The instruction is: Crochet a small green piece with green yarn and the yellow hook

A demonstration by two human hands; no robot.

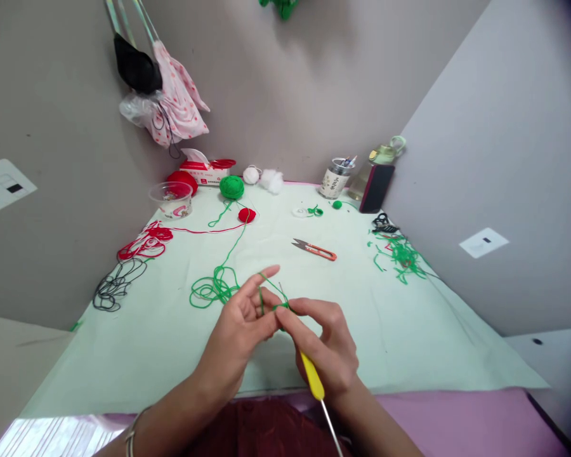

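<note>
Both hands meet above the front middle of the table. My left hand (238, 320) is closed, its thumb and fingers pinching a small piece of green crochet (280, 309), with its index finger stretched out and green yarn (261, 298) looped over it. A crochet hook with a yellow handle (311, 376) is gripped in my right hand (330, 346). The hook's thin metal tip rises at the green piece, where the fingertips of both hands come together. Loose green yarn (214, 287) lies in coils just beyond my left hand, with a strand running back toward a green yarn ball (231, 187).
Orange-handled thread snips (314, 249) lie beyond the hands. Red yarn (147, 244) and black cord (117, 284) are on the left, near a clear plastic tub (171, 200). Green yarn scraps (404, 257) are heaped on the right. A phone (377, 189) leans against a bottle at the back right.
</note>
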